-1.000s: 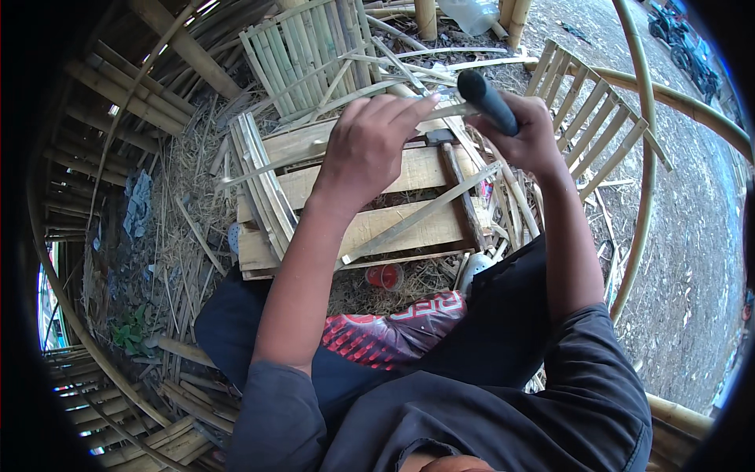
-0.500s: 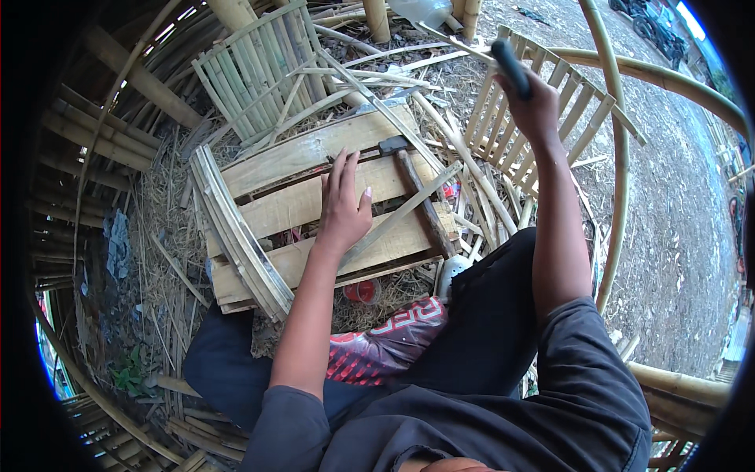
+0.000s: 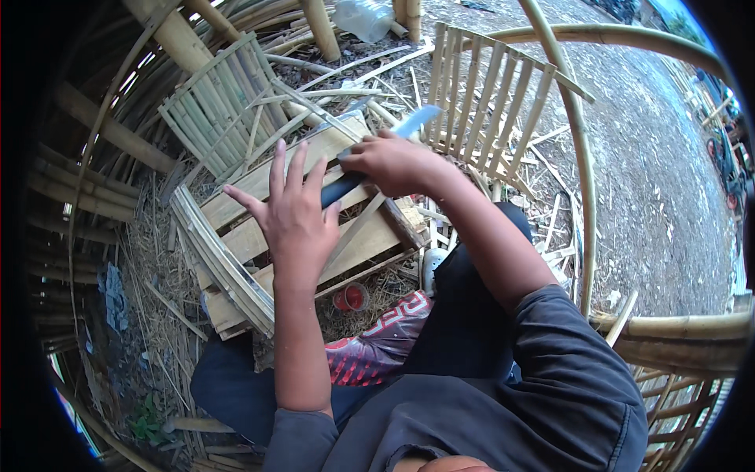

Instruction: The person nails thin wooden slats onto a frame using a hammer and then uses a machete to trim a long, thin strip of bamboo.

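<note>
My left hand is raised over a low slatted wooden platform, fingers spread and holding nothing. Close beside it, my right hand grips a knife. Its dark handle points down toward my left palm, and the slightly blurred blade points up and to the right. Beneath my hands, a thin bamboo strip lies slantwise across the platform. A hammer rests at the platform's right side; my right hand and forearm hide its head.
Split bamboo strips lie along the platform's left edge. Slatted bamboo panels stand behind at left and right. A red cup sits by my legs. A curved bamboo pole rises at right.
My right hand has swung the knife down and leftward from the upper right to beside my left hand. My left hand has lifted and spread its fingers. The whole view has shifted slightly.
</note>
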A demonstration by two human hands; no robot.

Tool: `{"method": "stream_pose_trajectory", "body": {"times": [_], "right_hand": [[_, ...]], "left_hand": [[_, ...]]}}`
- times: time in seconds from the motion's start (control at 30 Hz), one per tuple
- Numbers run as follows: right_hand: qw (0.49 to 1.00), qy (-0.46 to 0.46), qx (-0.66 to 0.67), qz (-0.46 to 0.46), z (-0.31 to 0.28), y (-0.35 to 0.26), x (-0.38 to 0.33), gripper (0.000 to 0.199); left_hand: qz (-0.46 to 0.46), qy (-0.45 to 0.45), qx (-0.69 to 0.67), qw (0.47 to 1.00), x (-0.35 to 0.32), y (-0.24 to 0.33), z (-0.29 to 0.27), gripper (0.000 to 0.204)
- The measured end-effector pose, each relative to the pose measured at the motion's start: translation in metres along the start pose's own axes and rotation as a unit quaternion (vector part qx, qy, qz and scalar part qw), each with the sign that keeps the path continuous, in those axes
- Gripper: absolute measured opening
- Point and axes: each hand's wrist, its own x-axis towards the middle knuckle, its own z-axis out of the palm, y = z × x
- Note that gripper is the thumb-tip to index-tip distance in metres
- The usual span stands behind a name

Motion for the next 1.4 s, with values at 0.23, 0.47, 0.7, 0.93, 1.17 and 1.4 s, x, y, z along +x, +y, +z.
{"method": "stream_pose_trajectory", "body": {"times": [0.23,0.47,0.7,0.93,1.17,1.4], "right_hand": [[0.948,0.272,-0.166,-0.007,-0.060,-0.048,-0.032,0.057],[0.765,0.573,-0.030,0.293,-0.072,-0.045,-0.191,0.039],[0.684,0.372,0.124,0.615,0.040,-0.006,-0.346,0.031],[0.644,0.115,0.171,0.737,0.191,0.002,-0.434,0.030],[0.576,0.124,0.261,0.765,0.285,0.007,-0.453,0.028],[0.481,0.167,0.262,0.820,0.316,0.009,-0.443,0.054]], "left_hand": [[-0.031,-0.039,-0.194,0.980,-0.006,0.024,-0.012,0.028],[-0.047,-0.207,-0.619,0.756,0.012,0.139,-0.027,0.027],[-0.013,-0.387,-0.723,0.572,-0.028,0.288,0.063,0.025],[-0.091,-0.480,-0.630,0.603,-0.039,0.301,0.132,0.018],[-0.131,-0.467,-0.621,0.615,-0.036,0.301,0.136,0.019],[-0.133,-0.464,-0.617,0.622,-0.033,0.301,0.142,0.020]]}}
